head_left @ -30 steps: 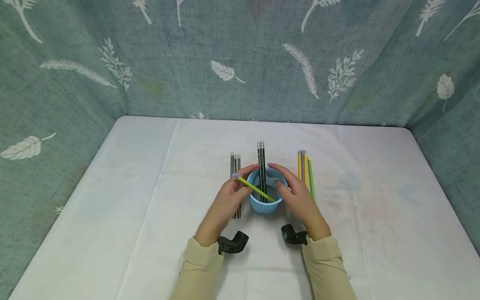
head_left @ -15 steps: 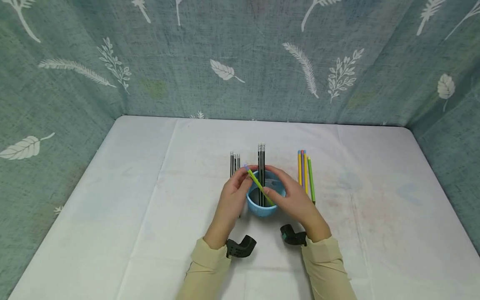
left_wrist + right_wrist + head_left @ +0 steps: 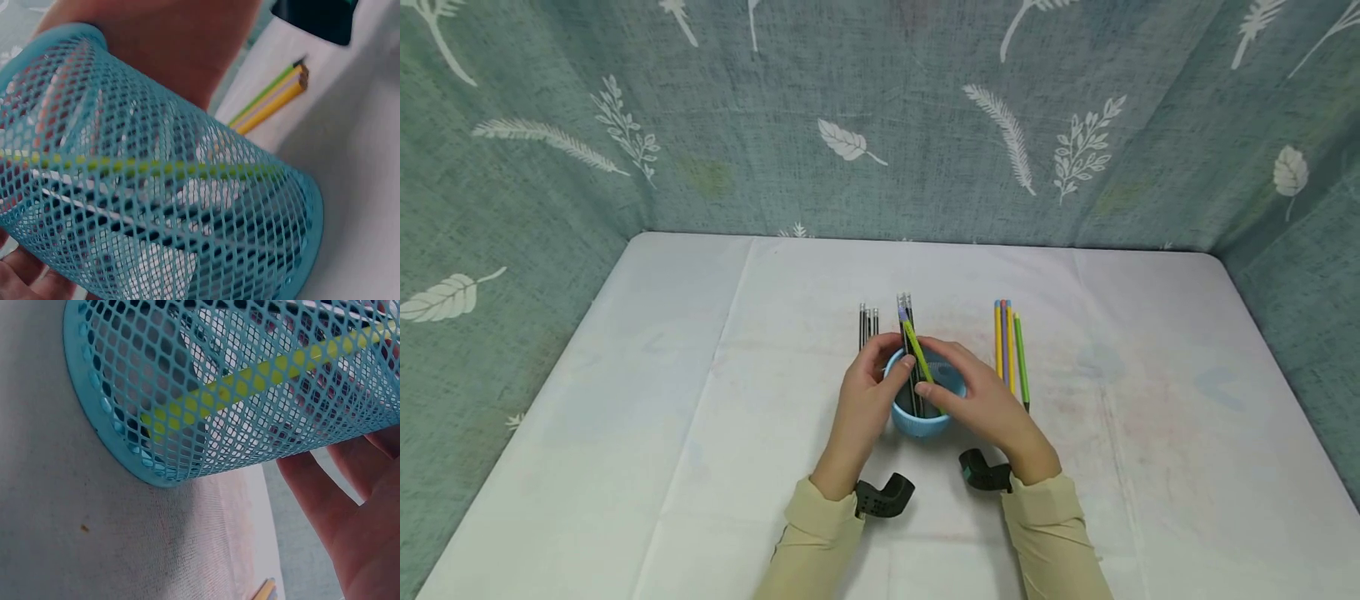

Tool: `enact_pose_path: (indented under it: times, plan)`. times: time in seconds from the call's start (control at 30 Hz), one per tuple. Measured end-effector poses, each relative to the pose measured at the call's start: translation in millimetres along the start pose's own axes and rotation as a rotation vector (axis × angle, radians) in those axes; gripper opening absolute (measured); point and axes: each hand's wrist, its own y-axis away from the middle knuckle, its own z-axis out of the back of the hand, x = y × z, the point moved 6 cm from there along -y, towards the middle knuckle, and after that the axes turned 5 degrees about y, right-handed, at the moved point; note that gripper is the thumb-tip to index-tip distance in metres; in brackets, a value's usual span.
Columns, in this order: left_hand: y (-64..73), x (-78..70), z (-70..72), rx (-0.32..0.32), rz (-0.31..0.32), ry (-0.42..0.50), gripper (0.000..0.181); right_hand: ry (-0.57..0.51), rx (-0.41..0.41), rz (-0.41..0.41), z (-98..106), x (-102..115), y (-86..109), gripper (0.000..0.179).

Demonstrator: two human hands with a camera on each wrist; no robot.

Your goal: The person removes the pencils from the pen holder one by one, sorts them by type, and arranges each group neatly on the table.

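A light blue mesh pencil cup [image 3: 921, 427] stands between my two hands in the head view. Several black-and-silver pencils [image 3: 906, 302] and one yellow-green pencil [image 3: 913, 338] are inside it, leaning to the left. My left hand [image 3: 863, 400] holds the cup's left side, its thumb against the pencils at the rim. On the other side my right hand [image 3: 983, 404] curves round the wall, thumb over the near rim. Through the mesh [image 3: 250, 419] in the right wrist view, the yellow-green pencil's lower end shows near the cup's base. Some fingertips are hidden behind the cup.
More black pencils [image 3: 868, 323] lie on the white-covered table [image 3: 715, 467], left of the cup. To the right lie yellow and purple pencils [image 3: 1003, 333] and a green pencil [image 3: 1022, 358]. A patterned curtain [image 3: 895, 200] encloses the table's back and sides.
The yellow-green pencil has swung from a slant across the rim to nearly upright beside the black pencils. Those pencils now lean left. Cup and left hand have shifted slightly; the right thumb moved inward.
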Motion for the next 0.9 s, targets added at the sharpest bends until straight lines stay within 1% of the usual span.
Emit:
enact_pose_path:
  times: [0.07,0.13,0.27,0.37,0.43,0.53,0.67,0.77,0.9]
  plan:
    - [1.4,-4.7,0.4,-0.006,-0.003,-0.013,0.026,0.004,0.006,-0.009,3,10,2.7,0.054]
    - [4.7,-15.4,-0.2,-0.004,-0.007,-0.029,0.025,0.012,0.008,-0.001,5,18,5.0,0.053]
    - [4.1,-17.6,1.7,-0.016,-0.029,-0.058,0.023,0.022,-0.005,0.015,2,3,1.2,0.052]
    - [0.9,-9.8,5.7,-0.041,-0.052,-0.072,0.022,0.04,-0.015,0.011,-3,-12,-2.3,0.053]
    - [2.6,-15.8,7.5,-0.052,-0.05,-0.062,0.021,0.068,-0.016,0.009,-2,-12,-1.7,0.053]
    - [7.2,-31.0,9.4,-0.06,-0.065,-0.046,0.022,0.115,-0.009,0.004,-2,-11,-1.0,0.054]
    - [12.4,-48.6,11.5,-0.06,-0.114,-0.024,0.021,0.166,0.002,0.004,-1,-9,0.1,0.059]
    - [10.4,-45.1,15.1,-0.055,-0.144,0.001,0.019,0.182,0.016,0.001,-1,-8,0.6,0.061]
    - [5.8,-35.2,20.7,-0.044,-0.194,0.04,0.018,0.173,0.053,-0.026,-1,-9,1.6,0.064]
